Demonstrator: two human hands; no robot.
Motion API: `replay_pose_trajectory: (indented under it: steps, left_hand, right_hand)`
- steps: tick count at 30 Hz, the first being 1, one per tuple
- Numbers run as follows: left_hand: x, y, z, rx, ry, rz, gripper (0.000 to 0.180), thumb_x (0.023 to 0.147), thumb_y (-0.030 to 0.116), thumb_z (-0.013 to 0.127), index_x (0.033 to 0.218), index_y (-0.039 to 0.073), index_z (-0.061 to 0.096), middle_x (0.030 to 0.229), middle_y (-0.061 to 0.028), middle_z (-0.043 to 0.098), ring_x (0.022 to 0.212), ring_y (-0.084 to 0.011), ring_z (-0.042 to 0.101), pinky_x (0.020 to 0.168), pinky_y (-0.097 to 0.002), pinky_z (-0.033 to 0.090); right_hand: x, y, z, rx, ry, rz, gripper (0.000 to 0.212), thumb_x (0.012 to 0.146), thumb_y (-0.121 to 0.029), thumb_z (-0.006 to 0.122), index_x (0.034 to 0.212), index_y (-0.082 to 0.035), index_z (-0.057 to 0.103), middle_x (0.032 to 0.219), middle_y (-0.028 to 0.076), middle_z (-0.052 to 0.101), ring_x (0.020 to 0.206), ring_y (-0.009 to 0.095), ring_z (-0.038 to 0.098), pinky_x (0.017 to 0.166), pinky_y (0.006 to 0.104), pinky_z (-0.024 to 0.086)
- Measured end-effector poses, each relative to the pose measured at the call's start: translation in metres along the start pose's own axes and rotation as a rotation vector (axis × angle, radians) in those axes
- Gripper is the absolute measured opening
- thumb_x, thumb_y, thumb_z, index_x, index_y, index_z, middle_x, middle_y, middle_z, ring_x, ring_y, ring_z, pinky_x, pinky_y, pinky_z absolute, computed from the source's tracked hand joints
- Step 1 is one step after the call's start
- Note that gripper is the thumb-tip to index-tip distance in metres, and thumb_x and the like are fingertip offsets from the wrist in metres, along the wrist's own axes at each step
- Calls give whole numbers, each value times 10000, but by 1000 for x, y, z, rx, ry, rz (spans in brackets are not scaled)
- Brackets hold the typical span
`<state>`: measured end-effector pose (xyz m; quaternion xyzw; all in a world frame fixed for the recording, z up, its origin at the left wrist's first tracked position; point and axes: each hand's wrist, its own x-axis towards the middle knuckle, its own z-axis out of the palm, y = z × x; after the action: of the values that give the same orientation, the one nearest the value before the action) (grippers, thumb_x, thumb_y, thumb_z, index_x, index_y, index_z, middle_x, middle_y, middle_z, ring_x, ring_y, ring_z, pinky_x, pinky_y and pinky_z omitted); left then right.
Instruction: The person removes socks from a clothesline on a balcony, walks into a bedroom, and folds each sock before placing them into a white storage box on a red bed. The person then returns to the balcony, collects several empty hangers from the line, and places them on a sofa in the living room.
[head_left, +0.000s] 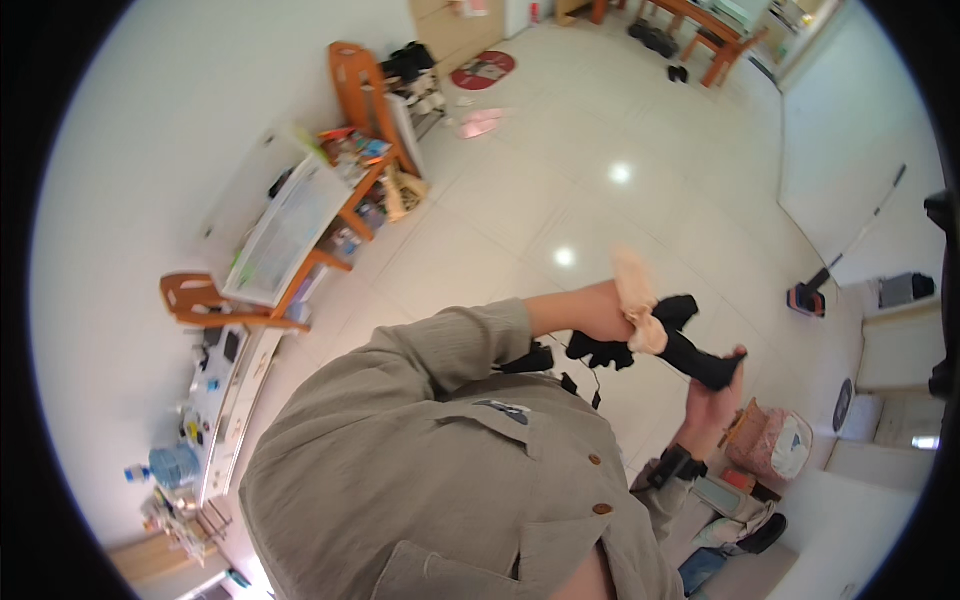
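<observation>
A black sock (pixel 690 350) hangs stretched in mid-air above the pale tiled floor, gripped at both ends (its fabric bunched and creased). One end runs down to the right at a slant; the other droops in a dark clump toward the left.

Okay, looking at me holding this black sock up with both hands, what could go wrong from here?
The black sock is pinched only at its ends by the left hand and the right hand, so it might slip and drop onto the tiled floor. Clothes heaped by the pink bag below could swallow it.
</observation>
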<state>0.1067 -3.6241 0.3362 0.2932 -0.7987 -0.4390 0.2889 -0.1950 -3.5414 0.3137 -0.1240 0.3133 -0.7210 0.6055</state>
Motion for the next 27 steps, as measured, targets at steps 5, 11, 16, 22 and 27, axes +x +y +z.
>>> replay_pose_trajectory:
  steps: [5,11,16,22,27]
  left_hand:
    - [157,-73,-2,-18,-84,127,165,844,181,776,874,72,657,787,-108,636,731,-264,610,680,-434,493]
    - [421,-99,55,74,-281,255,200,938,217,753,951,52,641,913,-129,666,811,-277,625,724,-416,509]
    - [637,-83,181,-110,-526,167,320,900,228,871,1060,33,673,1004,-84,711,932,-242,687,827,-388,548]
    - [844,-77,333,-268,-642,307,265,898,141,854,1095,25,720,1089,-85,739,995,-214,699,860,-350,551]
    - [999,-70,419,-314,-688,21,213,906,91,793,1110,145,820,1213,-117,654,1127,-270,645,966,-379,517]
  right_hand:
    - [142,-51,-16,-5,201,-52,196,1098,-267,651,967,-122,650,843,7,641,781,149,624,805,340,551]
    - [258,-193,-54,-155,335,-277,153,1077,-269,686,1008,-139,650,906,-23,644,849,89,633,789,295,544]
    - [313,-294,-107,-116,177,-260,504,1050,-240,714,1475,-116,473,1313,67,605,1249,201,619,1088,456,536]
    - [396,-418,-222,-280,449,-319,355,1041,-142,706,1366,-84,573,1158,43,671,1062,153,680,987,356,563]
    - [502,-569,-298,-47,525,-468,208,1076,-145,655,1273,-80,650,1208,24,699,1146,176,667,1032,365,531]
